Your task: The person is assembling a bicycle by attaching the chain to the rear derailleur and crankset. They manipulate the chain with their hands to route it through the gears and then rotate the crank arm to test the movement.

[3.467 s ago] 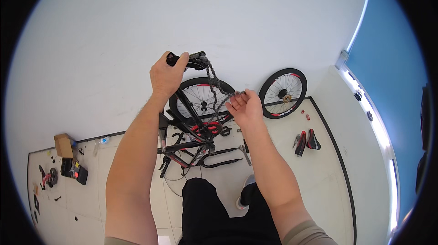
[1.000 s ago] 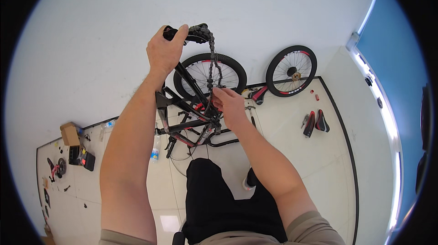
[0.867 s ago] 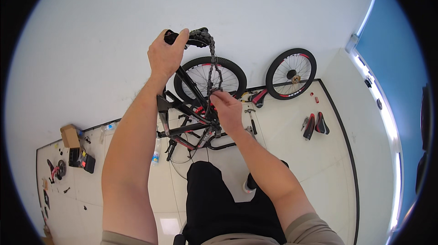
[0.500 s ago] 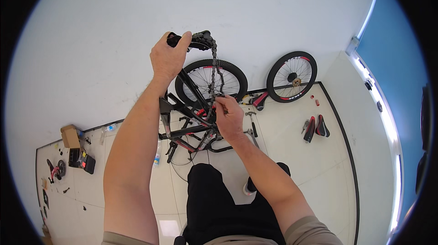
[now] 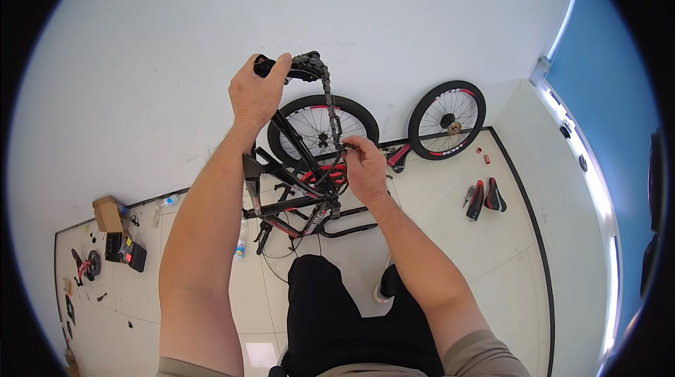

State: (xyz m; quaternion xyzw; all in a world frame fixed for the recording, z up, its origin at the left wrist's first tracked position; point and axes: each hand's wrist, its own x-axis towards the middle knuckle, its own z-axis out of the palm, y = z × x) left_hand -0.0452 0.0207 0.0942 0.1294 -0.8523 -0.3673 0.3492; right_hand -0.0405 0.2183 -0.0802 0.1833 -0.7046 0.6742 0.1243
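Observation:
A black bicycle frame (image 5: 299, 139) with red parts stands tilted in front of me, its rear end raised. My left hand (image 5: 254, 99) is closed around that raised end, beside the rear derailleur (image 5: 307, 66). From the derailleur a dark chain (image 5: 328, 92) hangs down toward the crank area of the frame. Fingers of my right hand (image 5: 368, 172) are pinched together on the chain, below its hanging stretch and right of the frame. The exact links between those fingertips are hidden.
A wheel (image 5: 360, 104) leans on the wall behind the frame, and another wheel (image 5: 415, 122) leans farther right. Saddles (image 5: 476, 203) lie on the floor at right. At left are a cardboard box (image 5: 107, 215) and a black case (image 5: 136, 254). A bottle (image 5: 240, 247) lies near the frame.
My right hand has shifted right and slightly up, away from the frame, drawing the chain's lower part with it. The hammer on the floor is now hidden behind it. My left hand keeps its hold.

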